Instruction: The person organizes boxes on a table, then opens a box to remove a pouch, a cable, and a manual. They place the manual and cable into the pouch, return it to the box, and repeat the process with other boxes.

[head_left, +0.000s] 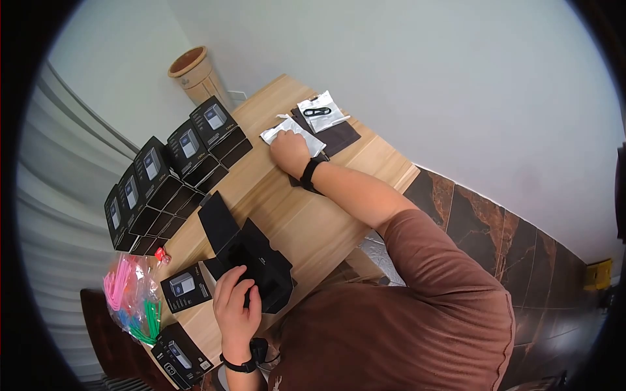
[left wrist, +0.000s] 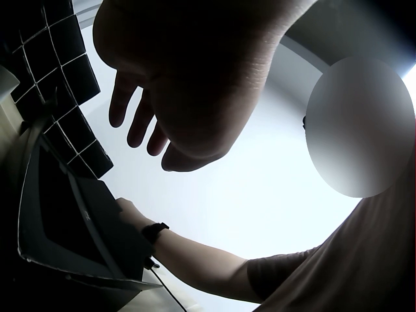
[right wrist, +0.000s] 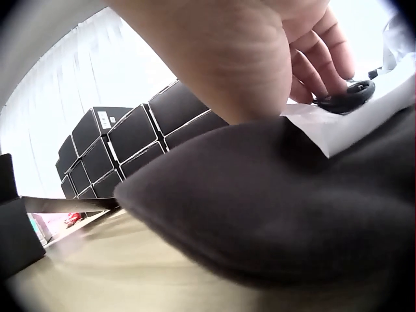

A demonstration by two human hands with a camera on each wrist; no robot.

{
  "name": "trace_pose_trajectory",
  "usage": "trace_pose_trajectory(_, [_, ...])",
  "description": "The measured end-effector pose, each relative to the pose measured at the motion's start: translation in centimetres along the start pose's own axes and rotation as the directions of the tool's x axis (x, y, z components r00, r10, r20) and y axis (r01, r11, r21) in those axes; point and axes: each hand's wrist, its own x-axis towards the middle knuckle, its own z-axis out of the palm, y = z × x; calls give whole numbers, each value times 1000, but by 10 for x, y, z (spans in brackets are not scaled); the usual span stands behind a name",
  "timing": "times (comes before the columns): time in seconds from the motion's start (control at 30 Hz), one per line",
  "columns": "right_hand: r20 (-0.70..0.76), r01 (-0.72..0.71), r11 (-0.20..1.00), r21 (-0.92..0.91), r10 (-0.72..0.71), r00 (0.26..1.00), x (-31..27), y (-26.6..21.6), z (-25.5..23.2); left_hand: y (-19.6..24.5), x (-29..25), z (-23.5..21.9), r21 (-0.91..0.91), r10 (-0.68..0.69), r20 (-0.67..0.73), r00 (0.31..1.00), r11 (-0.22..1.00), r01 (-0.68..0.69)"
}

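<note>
My right hand (head_left: 290,153) is at the far end of the table, over a silvery-white packet (head_left: 312,143) that lies on dark cloth (right wrist: 273,201). In the right wrist view its curled fingers (right wrist: 331,75) are on a coiled black cable (right wrist: 351,97). My left hand (head_left: 236,306) hovers at the near side of an open black box (head_left: 251,260), palm down, fingers loosely bent and holding nothing. The box lies with its lid flap raised and a dark interior. Beyond the right hand, a second silvery packet (head_left: 332,118) carries another coiled black cable (head_left: 317,111).
Stacked black boxes (head_left: 153,173) line the table's far left side. Nearer are a single black box (head_left: 186,288), another at the corner (head_left: 181,355), a clear bag of pink, blue and green strips (head_left: 134,290) and a small red item (head_left: 162,254). A clay pot (head_left: 195,72) stands behind the table.
</note>
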Motion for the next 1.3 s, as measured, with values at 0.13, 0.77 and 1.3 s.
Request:
trace_pose_trajectory(0.13, [-9,48,999,11,-48,999,-5,2,-6,-1,-3,-4,3,-17,-8,1000,1000,17])
trace_pose_trajectory(0.77, [4,-286,929,235,293,956,-138,88,-78,-70,-89,-2,-277,-460,-363,810,884,377])
trace_pose_trajectory(1.3, [17,-180,894,411,190,982,-64,76,-98,-95,-135,26,-393,-459,-362,812,864,313])
